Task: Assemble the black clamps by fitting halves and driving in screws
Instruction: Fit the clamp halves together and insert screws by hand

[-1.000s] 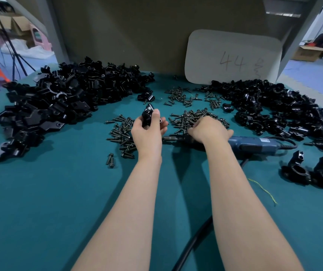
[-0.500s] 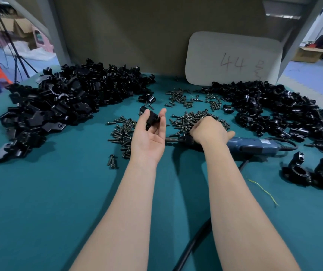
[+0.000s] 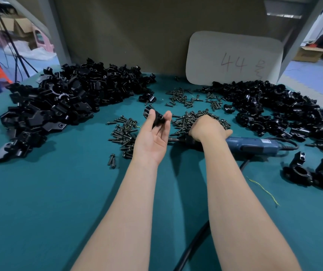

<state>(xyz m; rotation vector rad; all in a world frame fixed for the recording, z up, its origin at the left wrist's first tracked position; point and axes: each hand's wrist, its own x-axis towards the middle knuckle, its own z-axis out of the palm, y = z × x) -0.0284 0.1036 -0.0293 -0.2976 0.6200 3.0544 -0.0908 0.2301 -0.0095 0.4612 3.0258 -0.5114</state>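
Head view: my left hand point(image 3: 151, 141) pinches a clamp half point(image 3: 157, 119), hole facing me; my right hand point(image 3: 205, 130), just right of it, curls over the screw pile point(image 3: 188, 118), grip unseen.

Left grip point(image 3: 153, 139) palm-up, right grip point(image 3: 205, 129) knuckles-up

The left hand point(image 3: 153, 137) and right hand point(image 3: 205, 130) are bare. Both forearms point(image 3: 129, 202) are long, slender and uncovered right down to the view's lower edge.
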